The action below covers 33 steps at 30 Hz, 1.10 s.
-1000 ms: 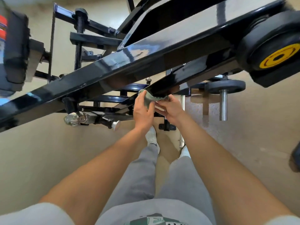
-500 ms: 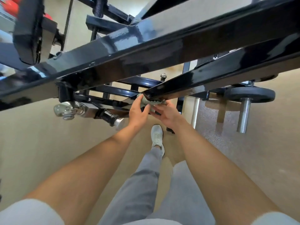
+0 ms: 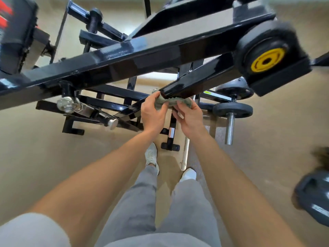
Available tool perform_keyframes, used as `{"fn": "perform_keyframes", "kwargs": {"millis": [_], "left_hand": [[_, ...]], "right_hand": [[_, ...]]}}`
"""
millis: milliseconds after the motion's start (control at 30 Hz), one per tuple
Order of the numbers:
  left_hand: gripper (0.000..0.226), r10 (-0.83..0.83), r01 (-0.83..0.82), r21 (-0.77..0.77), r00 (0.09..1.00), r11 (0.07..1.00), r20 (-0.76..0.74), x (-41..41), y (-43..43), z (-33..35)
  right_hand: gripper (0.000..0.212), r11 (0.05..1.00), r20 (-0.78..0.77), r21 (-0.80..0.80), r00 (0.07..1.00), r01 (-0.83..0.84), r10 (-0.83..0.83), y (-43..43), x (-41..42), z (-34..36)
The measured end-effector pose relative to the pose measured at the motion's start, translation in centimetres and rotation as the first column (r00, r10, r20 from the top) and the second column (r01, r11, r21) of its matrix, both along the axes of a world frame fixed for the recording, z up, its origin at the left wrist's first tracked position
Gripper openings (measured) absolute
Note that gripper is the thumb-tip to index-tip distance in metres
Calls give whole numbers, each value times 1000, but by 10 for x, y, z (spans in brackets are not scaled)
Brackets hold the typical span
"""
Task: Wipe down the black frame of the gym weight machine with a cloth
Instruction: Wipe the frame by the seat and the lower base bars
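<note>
both hands grip greenish cloth (image 3: pixel 167 102) bunched under lower black frame bar (image 3: pixel 179 88), approx frame center. l hand (image 3: pixel 154 114) fingers curled on cloth at its 9 o'clock end, r hand (image 3: pixel 189 116) pinching 3 o'clock end. weight plate (image 3: pixel 232 110) at 3 o'clock.

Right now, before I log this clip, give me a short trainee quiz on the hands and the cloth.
1. True or false: the left hand and the right hand both grip the cloth.
2. The cloth is at: A the end of the lower black bar; B the red pad; C the floor.
3. Fill in: the roller hub is coloured ___.
Key: 1 true; 2 A; 3 yellow.
</note>
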<state>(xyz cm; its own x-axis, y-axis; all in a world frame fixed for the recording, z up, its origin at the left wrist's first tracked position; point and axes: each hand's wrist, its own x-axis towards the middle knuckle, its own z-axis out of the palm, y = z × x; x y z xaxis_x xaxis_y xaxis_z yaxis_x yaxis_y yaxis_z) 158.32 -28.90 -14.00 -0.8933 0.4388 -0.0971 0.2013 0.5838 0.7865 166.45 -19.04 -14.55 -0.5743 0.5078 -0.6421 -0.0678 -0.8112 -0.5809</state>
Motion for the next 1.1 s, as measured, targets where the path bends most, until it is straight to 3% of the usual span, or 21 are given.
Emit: {"fn": "perform_keyframes", "kwargs": {"millis": [600,700,800,1000,1100], "left_hand": [[38,-105,122,180,989,976,-100,50,77,89],[29,-116,137,279,989,950,-91,60,81,100],[21,-129,124,326,992,937,-4,68,68,106],[11,-148,86,216,945,973,293,62,-41,81],[9,-130,75,163,924,984,359,47,-108,70]], "right_hand": [[18,966,-133,-9,958,257,-256,49,56,92],[34,943,-146,1,933,334,-330,44,62,99],[39,931,-107,17,926,366,-362,20,67,99],[26,945,109,162,947,284,-303,-83,66,84],[20,958,188,161,946,236,-264,-147,50,75]]}}
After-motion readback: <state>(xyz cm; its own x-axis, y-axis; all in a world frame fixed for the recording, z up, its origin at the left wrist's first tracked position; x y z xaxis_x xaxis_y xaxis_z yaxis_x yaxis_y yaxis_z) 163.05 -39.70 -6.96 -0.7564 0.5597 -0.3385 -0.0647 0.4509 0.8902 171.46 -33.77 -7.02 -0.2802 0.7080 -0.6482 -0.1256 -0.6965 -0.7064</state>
